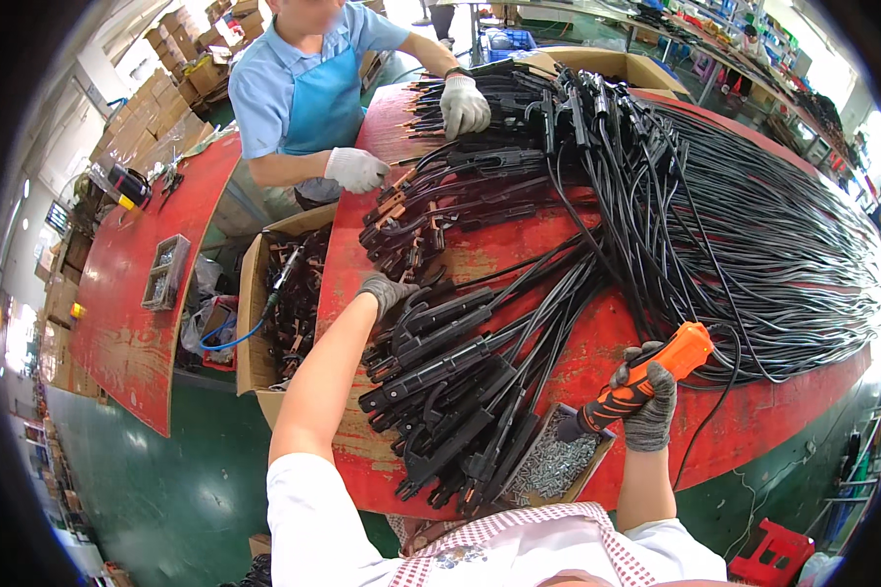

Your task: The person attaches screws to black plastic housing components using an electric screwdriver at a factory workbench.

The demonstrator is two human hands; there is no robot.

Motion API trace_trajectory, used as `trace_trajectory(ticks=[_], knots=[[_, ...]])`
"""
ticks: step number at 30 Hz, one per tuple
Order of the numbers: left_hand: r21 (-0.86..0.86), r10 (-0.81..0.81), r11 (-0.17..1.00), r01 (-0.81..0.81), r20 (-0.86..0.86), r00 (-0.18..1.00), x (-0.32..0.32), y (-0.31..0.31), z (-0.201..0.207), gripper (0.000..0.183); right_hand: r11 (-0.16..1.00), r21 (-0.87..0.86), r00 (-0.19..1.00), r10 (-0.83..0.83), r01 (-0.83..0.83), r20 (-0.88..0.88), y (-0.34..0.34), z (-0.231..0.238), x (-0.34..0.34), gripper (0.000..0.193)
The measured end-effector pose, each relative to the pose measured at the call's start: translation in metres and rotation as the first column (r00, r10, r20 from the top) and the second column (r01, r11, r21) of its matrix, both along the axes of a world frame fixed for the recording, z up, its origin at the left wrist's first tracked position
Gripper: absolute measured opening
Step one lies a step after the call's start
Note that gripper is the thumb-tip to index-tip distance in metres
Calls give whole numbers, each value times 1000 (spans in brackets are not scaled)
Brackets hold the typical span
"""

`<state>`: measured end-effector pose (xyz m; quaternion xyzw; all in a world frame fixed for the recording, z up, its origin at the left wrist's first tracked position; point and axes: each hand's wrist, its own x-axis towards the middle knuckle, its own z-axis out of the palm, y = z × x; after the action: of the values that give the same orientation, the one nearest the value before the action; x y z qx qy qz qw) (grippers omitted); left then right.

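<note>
My left hand point(390, 292), in a grey glove, is at the upper left of a bundle of black electrode holders point(431, 342). Its fingers are curled against the end of one holder, though the pile partly hides the grip. My right hand point(648, 406), gloved the same way, is wrapped round an orange-and-black power screwdriver point(683, 350). The dark nose of the tool points down and left, over a box point(589, 474) of small silver screws point(555, 466). Thick black cables point(578, 284) run from the holders up to the right.
Across the red table point(548, 240), a co-worker's white-gloved hands point(357, 169) handle more holders with copper jaws point(392, 207). Many coiled black cables point(773, 245) cover the right side. A carton point(255, 323) of parts stands left, near another red table point(132, 323). A red stool point(773, 556) is lower right.
</note>
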<state>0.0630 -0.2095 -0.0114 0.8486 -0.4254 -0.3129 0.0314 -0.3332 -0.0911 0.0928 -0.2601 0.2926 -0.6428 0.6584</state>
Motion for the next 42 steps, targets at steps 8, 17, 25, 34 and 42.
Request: trace_trajectory(ticks=[8,17,25,34,42], knots=[[301,457,859,-415,-815,356,-6,15,97,21,996,-24,996,-88,89,14,8,4,-31,37],[328,349,915,-233,-935,55,-34,77,136,20,995,25,995,-93,92,29,23,1,-45,37],[-20,20,997,-69,-851,524,-113,136,138,27,950,231,977,190,-208,96,13,-10,-33,36],[-101,-172,985,139,-611,772,-158,143,110,35,708,152,716,635,-689,288,-2,-36,52,40],[-255,-632,599,759,433,643,-179,61,145,63,702,236,733,585,-672,347,-2,-34,63,33]])
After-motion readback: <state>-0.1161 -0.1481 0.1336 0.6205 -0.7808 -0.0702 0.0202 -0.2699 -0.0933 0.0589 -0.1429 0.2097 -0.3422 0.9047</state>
